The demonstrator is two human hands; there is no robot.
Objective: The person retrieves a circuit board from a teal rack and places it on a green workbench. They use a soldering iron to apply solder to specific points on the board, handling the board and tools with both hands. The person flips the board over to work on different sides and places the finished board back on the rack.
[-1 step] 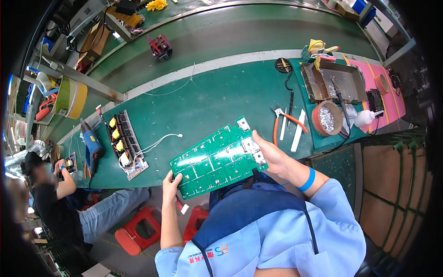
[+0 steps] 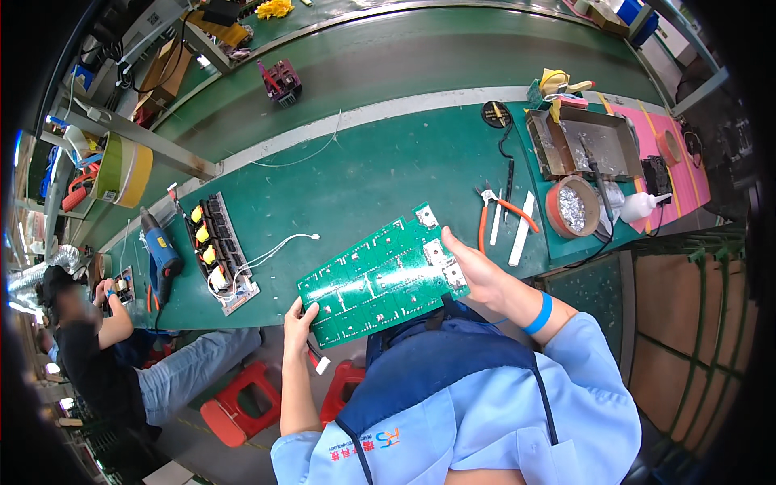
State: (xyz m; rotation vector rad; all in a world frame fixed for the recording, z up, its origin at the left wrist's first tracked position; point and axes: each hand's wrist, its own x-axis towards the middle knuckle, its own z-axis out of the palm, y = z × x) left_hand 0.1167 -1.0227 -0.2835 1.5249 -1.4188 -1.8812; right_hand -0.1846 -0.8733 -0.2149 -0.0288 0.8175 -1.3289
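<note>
A green circuit board [image 2: 372,287] is held tilted in front of my body, over the bench's near edge. My left hand [image 2: 300,326] grips its lower left corner, thumb on top. On the right end, my right hand [image 2: 471,271] closes round the edge beside several pale square pads. A cable with a white connector [image 2: 322,365] hangs below the board near my left wrist. To the left on the bench lies another assembly [image 2: 217,250] with black parts, yellow components and white wires. Right of the board are orange-handled cutters [image 2: 508,212] and a white strip [image 2: 523,229].
A blue heat gun [image 2: 160,252] lies at the left. A metal tray [image 2: 582,144], a soldering iron [image 2: 594,162], a round tub of shiny scraps [image 2: 572,207] and a white bottle [image 2: 643,206] stand at the right. A co-worker [image 2: 97,347] sits at left near red stools [image 2: 242,404].
</note>
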